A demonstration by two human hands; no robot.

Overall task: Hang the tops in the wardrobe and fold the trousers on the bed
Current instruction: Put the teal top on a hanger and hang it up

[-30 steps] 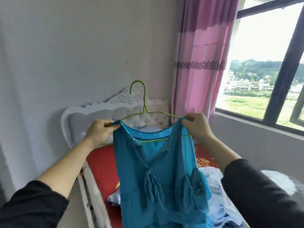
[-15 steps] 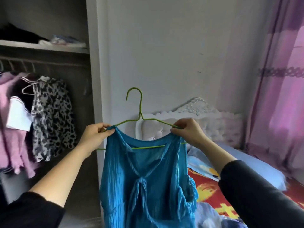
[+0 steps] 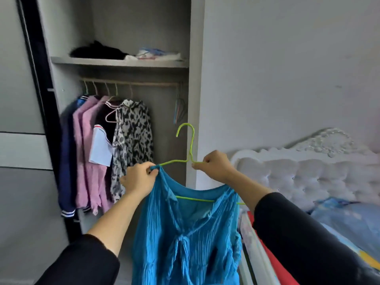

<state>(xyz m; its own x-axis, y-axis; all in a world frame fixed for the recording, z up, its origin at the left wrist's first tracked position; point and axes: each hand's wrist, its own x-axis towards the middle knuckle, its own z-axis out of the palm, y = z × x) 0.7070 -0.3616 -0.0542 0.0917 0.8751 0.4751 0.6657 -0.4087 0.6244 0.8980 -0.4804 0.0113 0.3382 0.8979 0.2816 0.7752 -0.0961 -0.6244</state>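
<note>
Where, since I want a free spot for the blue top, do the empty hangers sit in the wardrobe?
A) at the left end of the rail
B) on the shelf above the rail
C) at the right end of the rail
C: the bunch of empty hangers hangs at the right end of the rail, apart from the hung clothes at its left.

blue top [image 3: 185, 243] hem cut off, bed [image 3: 298, 175] cropped
</note>
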